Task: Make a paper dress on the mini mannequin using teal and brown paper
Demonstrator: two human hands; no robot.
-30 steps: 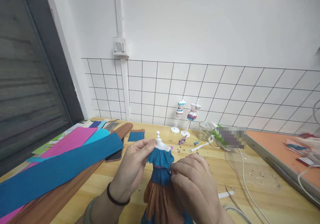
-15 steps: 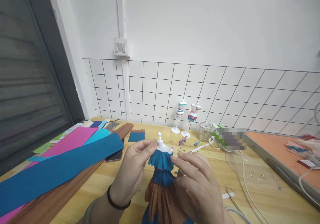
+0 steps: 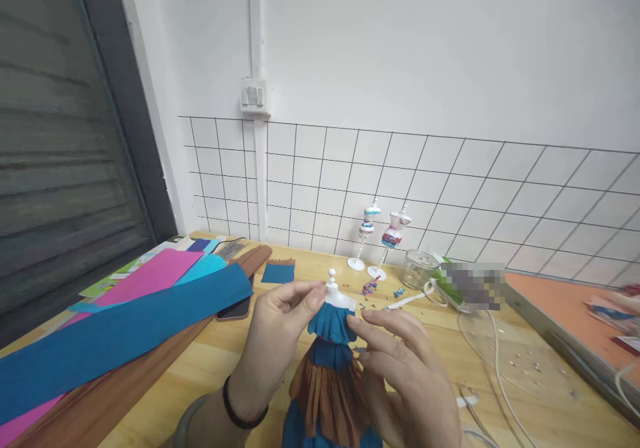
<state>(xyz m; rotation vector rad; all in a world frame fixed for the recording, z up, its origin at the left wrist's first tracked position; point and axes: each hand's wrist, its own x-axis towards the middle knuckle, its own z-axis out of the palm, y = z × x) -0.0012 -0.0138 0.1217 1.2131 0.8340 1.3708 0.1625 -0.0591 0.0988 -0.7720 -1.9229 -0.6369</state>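
A small white mannequin [image 3: 341, 299] stands between my hands, dressed in crepe paper. A pleated blue ruffle [image 3: 331, 323] goes round its chest, a blue band [image 3: 330, 355] its waist. Below hangs a gathered brown skirt [image 3: 327, 391] with blue paper under it. My left hand [image 3: 280, 328] pinches the mannequin at the shoulder and the ruffle's upper left edge. On the other side my right hand [image 3: 405, 368] has its fingers apart, the fingertips at the ruffle's right edge. Its lower fingers lie beside the skirt and are partly hidden.
Blue [image 3: 135, 335], pink [image 3: 155, 275] and brown [image 3: 250, 261] paper strips lie on the left over a phone [image 3: 235, 309]. Two small mannequins [image 3: 369, 228] [image 3: 395, 231] stand at the back, near a glass jar [image 3: 419, 268]. Scraps and a white cable [image 3: 500, 361] lie on the right.
The view has shifted slightly, so most things sit further right in the picture. Both hands keep their places at the mannequin; the right fingers have moved only slightly.
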